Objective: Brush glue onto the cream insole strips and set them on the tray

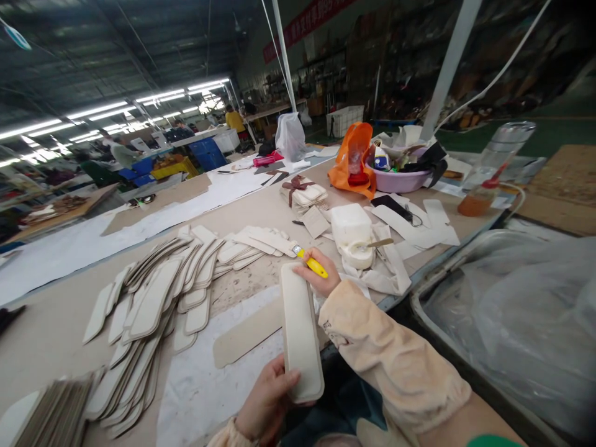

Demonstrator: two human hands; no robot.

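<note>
Currently, the left hand (269, 392) clamps its fingers on the near end of a pale panel (300, 329), the right hand (328, 283) grips a yellow brush (316, 267) in closed fingers, loose panels (156, 298) lie left of these fingers.

Tube lights (97, 110) glare at left under a dim roof (139, 37), and the outer edges blur.

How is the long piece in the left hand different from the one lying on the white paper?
The held piece is pale cream; the lying piece looks darker, tan. The left hand grips the held piece, while the lying piece rests on the white paper. Both look long and narrow.
</note>
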